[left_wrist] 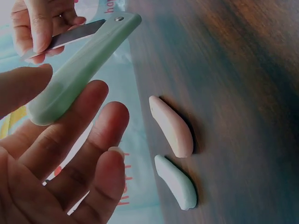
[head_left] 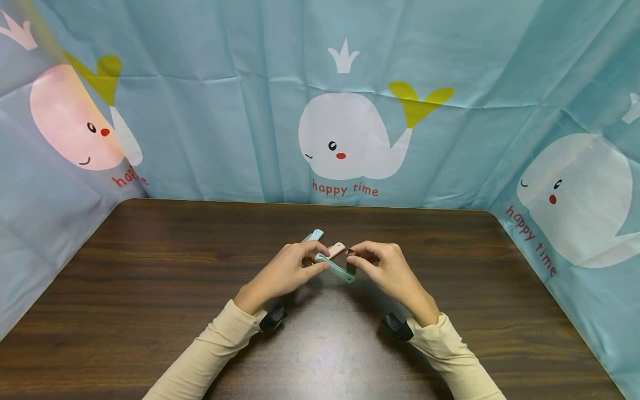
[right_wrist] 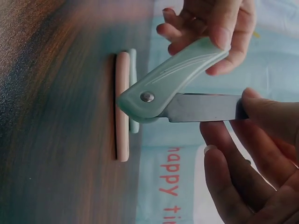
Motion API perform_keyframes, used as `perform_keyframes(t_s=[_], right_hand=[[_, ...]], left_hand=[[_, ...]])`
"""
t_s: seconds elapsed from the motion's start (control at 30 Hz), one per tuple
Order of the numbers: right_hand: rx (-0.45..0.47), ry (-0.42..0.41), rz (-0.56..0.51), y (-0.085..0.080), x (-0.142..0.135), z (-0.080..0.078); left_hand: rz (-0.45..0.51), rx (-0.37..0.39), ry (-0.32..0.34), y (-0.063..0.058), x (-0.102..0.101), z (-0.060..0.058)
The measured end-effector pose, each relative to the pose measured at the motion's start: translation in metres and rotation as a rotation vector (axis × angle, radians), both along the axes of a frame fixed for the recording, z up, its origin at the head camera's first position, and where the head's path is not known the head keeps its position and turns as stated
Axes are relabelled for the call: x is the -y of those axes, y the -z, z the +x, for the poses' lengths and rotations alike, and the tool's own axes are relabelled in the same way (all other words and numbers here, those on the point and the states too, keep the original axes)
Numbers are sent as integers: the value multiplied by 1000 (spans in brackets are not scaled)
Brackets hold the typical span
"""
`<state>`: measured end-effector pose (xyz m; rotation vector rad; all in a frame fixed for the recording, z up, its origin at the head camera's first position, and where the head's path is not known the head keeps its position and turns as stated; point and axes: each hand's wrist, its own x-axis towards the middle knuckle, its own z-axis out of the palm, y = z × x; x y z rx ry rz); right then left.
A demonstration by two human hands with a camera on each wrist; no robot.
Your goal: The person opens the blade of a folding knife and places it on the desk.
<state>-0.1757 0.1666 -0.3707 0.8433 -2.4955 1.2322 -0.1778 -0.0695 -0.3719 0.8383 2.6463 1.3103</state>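
A green folding knife (right_wrist: 175,74) is held between the two hands above the table, its metal blade (right_wrist: 203,107) swung partway out of the handle on a rivet. My left hand (head_left: 287,271) pinches the handle's far end between thumb and fingers. With thumb and fingertips, my right hand (head_left: 387,272) pinches the blade toward its tip, hiding that end. Beyond the hands, a pink folding knife (left_wrist: 174,128) and a light blue folding knife (left_wrist: 177,182) lie side by side on the table, both folded.
The dark wood-grain table (head_left: 150,311) has a rounded back edge. Blue curtains (head_left: 250,111) with whale prints and "happy time" lettering stand behind it and along both sides. Black wrist cameras sit at both cuffs of the cream sleeves (head_left: 215,344).
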Motion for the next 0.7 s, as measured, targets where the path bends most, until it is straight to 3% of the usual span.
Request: perform_keyframes(t_s=[0.43,0.7], right_hand=[[-44,-12,-18,-1,-1,0],[-30,49,-71,-1,-7,-3]], left_hand=[[28,-3,13,-2,-1,-1],[97,17,-16,-2,3,-1]])
